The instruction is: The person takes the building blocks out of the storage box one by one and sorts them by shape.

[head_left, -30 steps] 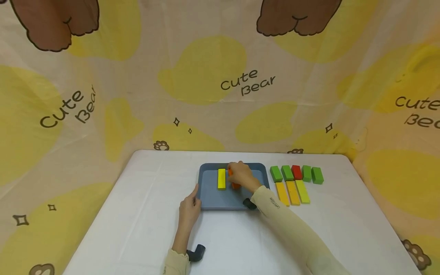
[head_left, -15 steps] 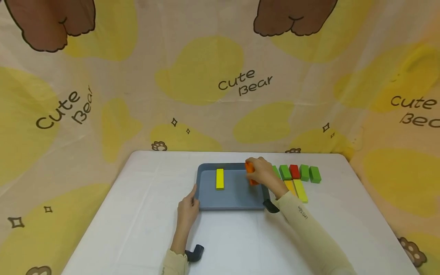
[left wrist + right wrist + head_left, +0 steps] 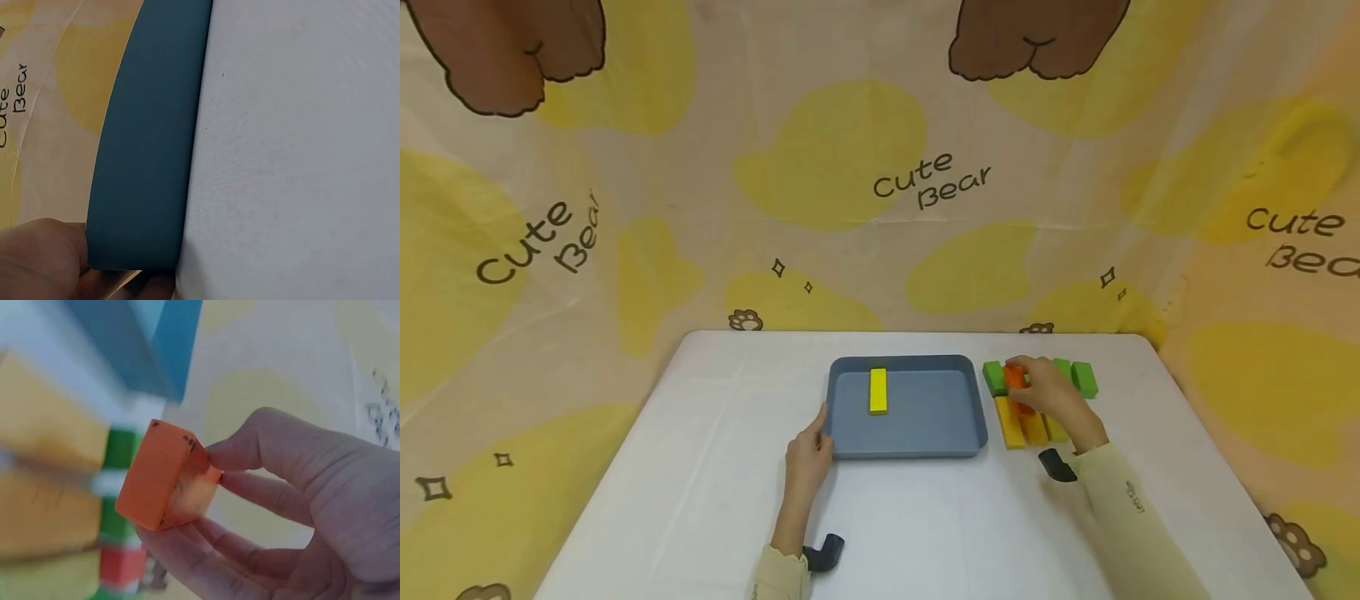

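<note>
My right hand (image 3: 1056,396) pinches an orange block (image 3: 1017,390) between thumb and fingers, above the rows of blocks right of the tray. Close up in the right wrist view, that block (image 3: 153,478) has dark marks along its edges. My left hand (image 3: 807,462) holds the left side of a shallow blue-grey tray (image 3: 936,417). In the left wrist view, the thumb and fingers lie at the end of the tray's wall (image 3: 147,137), the fingers partly hidden. One yellow block (image 3: 877,392) lies inside the tray, left of its middle.
Beneath and around my right hand are green blocks (image 3: 1084,379) in a back row and orange-yellow blocks (image 3: 1010,423) in front. A red block (image 3: 122,565) shows in the right wrist view. A patterned cloth (image 3: 820,167) stands behind the white table (image 3: 722,500).
My right hand has carried the orange block up out of the tray and rightward, over the block rows. The left hand stays at the tray's left side.
</note>
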`<state>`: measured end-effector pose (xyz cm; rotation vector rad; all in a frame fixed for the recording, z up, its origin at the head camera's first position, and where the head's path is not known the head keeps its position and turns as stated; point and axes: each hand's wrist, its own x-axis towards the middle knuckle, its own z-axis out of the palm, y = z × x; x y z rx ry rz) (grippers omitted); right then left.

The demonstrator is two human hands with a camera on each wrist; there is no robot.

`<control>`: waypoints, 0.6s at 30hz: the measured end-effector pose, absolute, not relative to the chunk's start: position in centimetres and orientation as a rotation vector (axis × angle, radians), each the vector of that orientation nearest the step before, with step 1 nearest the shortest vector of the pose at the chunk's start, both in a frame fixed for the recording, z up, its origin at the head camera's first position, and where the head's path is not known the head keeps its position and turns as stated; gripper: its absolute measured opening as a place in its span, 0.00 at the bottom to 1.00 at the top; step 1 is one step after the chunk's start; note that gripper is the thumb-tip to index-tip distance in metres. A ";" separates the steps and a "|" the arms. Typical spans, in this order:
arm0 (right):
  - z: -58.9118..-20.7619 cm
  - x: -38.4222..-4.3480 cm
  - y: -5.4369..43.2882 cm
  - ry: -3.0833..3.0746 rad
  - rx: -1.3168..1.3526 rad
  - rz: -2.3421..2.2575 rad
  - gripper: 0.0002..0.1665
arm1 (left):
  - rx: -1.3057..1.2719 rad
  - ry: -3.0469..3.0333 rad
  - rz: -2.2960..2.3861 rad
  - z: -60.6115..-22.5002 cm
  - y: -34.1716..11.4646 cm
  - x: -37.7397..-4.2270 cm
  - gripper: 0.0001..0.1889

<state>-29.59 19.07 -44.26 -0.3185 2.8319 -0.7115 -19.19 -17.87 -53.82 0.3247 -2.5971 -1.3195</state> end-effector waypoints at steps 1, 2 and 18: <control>-44.4 -29.5 19.8 2.826 -0.321 -0.701 0.34 | 0.322 -2.599 -1.317 -53.8 -17.8 -19.2 0.28; -44.6 -29.4 20.5 2.823 -0.316 -0.686 0.34 | 0.325 -2.602 -1.313 -53.9 -17.8 -19.1 0.28; -46.5 -28.4 26.4 2.778 -0.108 -0.638 0.36 | 0.342 -2.620 -1.316 -53.7 -17.6 -19.2 0.29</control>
